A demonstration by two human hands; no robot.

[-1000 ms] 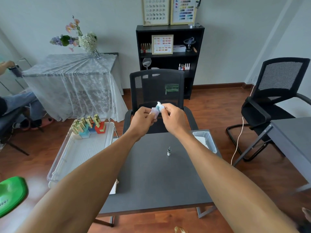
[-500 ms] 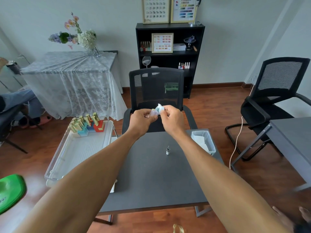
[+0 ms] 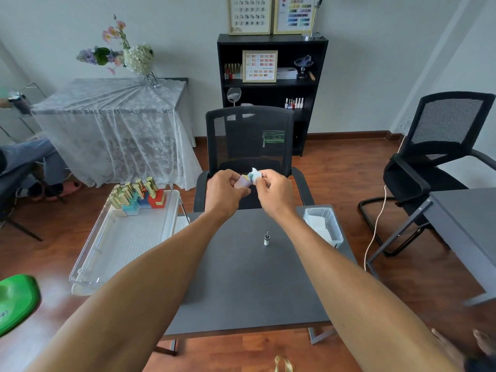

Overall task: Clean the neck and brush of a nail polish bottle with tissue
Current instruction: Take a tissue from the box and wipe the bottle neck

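Dark grey table (image 3: 241, 285) nearest, cap with brush (image 3: 266, 239) standing upright mid-table, apart from both hands. Clear box (image 3: 334, 232) at table's right far corner, white tissues inside. Clear tray (image 3: 88, 267) off to the left, gold-capped polish bottles (image 3: 134, 193) clustered at its far end. Above table's far edge: left hand (image 3: 224, 193) closed around pinkish nail polish bottle (image 3: 241, 182), fingers curled tight; right hand (image 3: 273, 193) pinching pale tissue (image 3: 255, 175), thumb and fingertips closed on it, tissue pressed at bottle's neck. Black mesh chair (image 3: 249, 138) just behind.
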